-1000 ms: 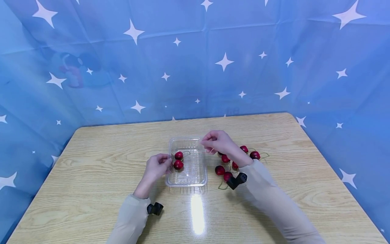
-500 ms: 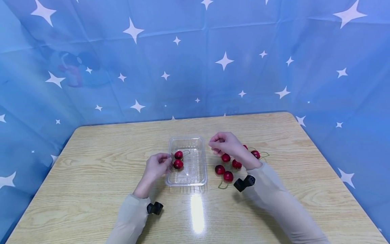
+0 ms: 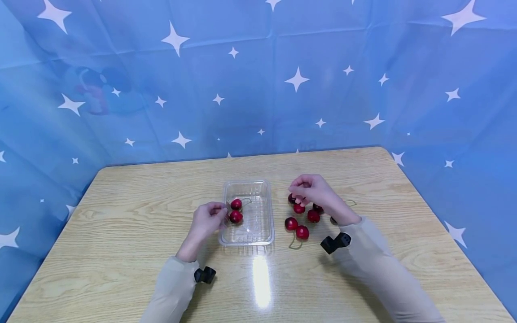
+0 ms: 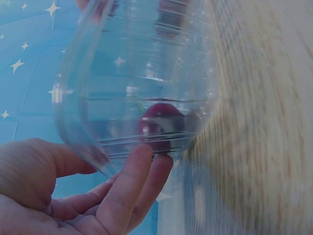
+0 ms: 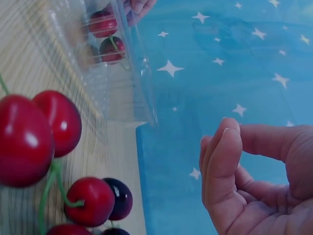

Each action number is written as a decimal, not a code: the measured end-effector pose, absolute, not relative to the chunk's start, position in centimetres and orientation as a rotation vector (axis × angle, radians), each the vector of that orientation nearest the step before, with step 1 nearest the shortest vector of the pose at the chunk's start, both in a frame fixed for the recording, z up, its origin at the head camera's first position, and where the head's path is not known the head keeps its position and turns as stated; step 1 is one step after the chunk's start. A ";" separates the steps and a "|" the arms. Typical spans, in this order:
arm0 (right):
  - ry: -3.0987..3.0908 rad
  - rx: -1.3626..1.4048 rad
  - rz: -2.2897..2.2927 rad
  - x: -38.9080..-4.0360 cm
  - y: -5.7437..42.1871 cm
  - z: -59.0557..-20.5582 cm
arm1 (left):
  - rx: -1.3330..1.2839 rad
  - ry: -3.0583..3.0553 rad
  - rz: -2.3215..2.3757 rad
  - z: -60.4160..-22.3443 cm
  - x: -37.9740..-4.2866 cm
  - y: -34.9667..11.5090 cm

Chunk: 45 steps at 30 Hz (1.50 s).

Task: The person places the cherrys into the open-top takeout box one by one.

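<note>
Wood-grain table [image 3: 141,215]: left hand [image 3: 207,220] pinches plastic tray [image 3: 247,244], probably flexy; right hand [image 3: 314,190] curled, empty; cherries [image 3: 302,232] likely slick, grab stems [image 5: 55,169].

Creased blue cloth [image 3: 242,119] printed with white stars [image 3: 297,80] hangs behind this wood-grain surface [image 3: 121,233], where light glares in one streak [image 3: 261,282].

- Clear container [image 3: 271,215]: glossy plastic, ribbed walls
- Cherries [image 3: 302,232]: smooth, glossy skins
- Bench [image 3: 141,215]: wood-grained, smooth and shiny
- Backdrop [image 3: 250,114]: creased cloth
- Sleeves [image 3: 171,289]: matt cloth
</note>
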State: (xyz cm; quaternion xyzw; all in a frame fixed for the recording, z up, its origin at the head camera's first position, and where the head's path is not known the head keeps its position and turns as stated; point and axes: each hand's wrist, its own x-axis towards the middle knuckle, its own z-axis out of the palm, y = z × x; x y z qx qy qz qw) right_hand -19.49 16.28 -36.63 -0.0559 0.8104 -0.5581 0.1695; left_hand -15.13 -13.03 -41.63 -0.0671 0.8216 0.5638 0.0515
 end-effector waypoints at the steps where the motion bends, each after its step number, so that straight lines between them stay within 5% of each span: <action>1: 2.307 -0.161 -1.587 -19.5 16.5 -36.6 | -0.206 2.499 1.716 -41.6 -15.1 -13.0; 45: 2.339 0.047 -1.689 -19.3 28.5 -37.8 | -0.201 2.502 1.721 -41.8 -15.1 -13.0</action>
